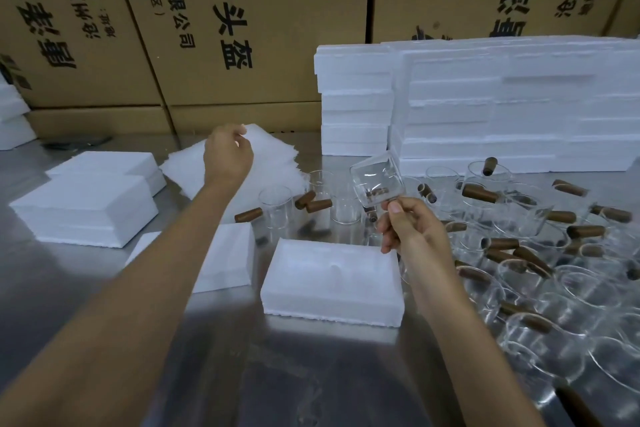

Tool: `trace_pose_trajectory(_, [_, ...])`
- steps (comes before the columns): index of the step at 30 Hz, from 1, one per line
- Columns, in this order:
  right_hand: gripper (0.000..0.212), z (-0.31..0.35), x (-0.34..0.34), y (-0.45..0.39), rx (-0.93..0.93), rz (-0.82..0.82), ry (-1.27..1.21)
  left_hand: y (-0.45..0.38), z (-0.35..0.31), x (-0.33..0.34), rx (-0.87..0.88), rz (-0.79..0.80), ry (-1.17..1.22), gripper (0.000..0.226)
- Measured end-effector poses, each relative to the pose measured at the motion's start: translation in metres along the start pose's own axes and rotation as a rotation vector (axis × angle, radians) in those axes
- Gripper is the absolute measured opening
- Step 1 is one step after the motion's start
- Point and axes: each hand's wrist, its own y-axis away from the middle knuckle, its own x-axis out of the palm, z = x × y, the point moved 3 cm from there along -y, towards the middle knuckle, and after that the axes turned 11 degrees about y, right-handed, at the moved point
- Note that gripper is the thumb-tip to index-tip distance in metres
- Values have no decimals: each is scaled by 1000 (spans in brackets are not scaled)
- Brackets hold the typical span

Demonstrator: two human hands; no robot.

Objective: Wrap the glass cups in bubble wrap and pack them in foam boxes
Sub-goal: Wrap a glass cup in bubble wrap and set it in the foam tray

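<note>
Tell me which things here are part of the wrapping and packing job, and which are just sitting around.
Part of the job:
right hand holding a glass cup
left hand pinching the wrap sheets
open foam box
loose cups

Just sitting around:
cardboard cartons
steel table

The right hand [410, 225] holds a glass cup [377, 182] by its handle above the open foam box [332, 282]. Farther left, the left hand [227, 158] pinches the top bubble wrap sheet [273, 156] on the steel table [214, 357].
</note>
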Motion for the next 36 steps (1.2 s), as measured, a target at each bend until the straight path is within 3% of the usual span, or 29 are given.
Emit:
trace_pose_trajectory(3, [16, 0, -2, -2, 7, -5, -17, -24, 20, 10, -66, 151, -260, 28])
trace_pose_trajectory(6, [17, 0, -5, -4, 17, -3, -43, -26, 20, 10, -39, 146, -321, 22])
trace_pose_trajectory(13, [20, 3, -5, -3, 55, -3, -172, -4, -32, -19, 124, 5, -47, 18])
trace_pose_trajectory(15, [21, 5, -5, -2, 71, 1, -247, 17, -49, -28, 201, 69, 36, 12])
trace_pose_trajectory(18, [22, 10, -8, -3, 83, 76, -394, 59, -63, -35, 259, 217, 153, 20])
trace_pose_trajectory(22, [26, 11, -14, -3, 64, 184, -502, 106, -53, -35, 192, 279, 306, 18])
trace_pose_trajectory(25, [27, 9, -13, -3, 23, 205, -391, 126, -37, -31, 85, 309, 430, 12])
trace_pose_trajectory(28, [23, 8, -11, 0, -49, 179, -127, 133, -30, -27, 38, 331, 477, 10])
trace_pose_trajectory(36, [15, -1, 1, 4, -252, 207, 490, 133, -25, -29, 4, 266, 556, 13])
